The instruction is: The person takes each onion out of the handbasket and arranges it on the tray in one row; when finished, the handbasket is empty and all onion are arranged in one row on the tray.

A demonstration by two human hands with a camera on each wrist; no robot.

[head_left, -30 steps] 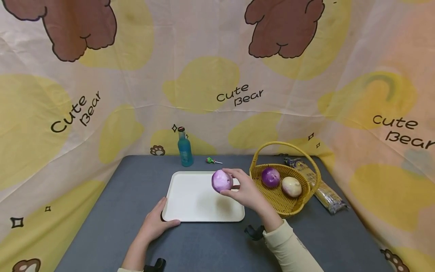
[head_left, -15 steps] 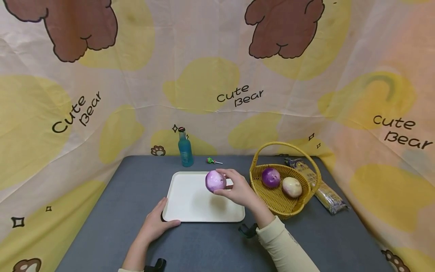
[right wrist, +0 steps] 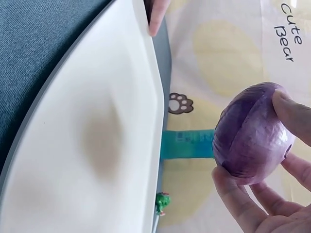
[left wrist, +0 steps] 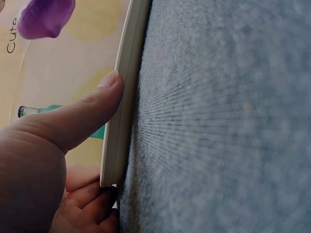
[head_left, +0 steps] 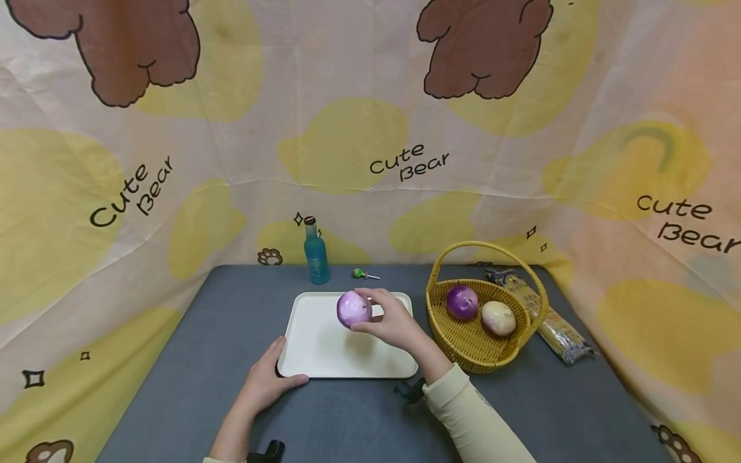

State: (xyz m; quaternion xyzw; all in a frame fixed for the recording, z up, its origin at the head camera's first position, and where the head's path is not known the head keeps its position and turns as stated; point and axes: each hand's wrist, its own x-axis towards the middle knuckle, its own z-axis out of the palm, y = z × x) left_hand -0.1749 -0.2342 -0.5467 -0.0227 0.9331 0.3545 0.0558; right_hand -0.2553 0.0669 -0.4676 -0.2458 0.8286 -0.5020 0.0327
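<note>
My right hand [head_left: 389,319] holds a purple onion [head_left: 354,309] between thumb and fingertips, raised over the white tray [head_left: 324,360]. In the right wrist view the onion [right wrist: 252,136] appears glossy and deep purple, apart from the tray surface [right wrist: 63,145], where a soft shadow falls. My left hand [head_left: 267,379] grips the tray's near left corner, thumb along the front edge and fingers at the left side. The left wrist view shows that thumb [left wrist: 97,104] against the tray rim [left wrist: 119,126]. To the right, a yellow wicker basket [head_left: 477,360] contains a purple onion [head_left: 462,302] and a paler onion [head_left: 498,318].
A blue bottle [head_left: 316,257] stands behind the tray, with a green-headed lollipop [head_left: 360,274] lying to its right. A long plastic packet [head_left: 558,331] lies beyond the basket on the grey table [head_left: 191,386]. A printed cloth [head_left: 347,141] hangs behind.
My right hand has carried the onion leftward over the tray, from its right part to nearer the middle. The left hand has stayed at the tray corner.
</note>
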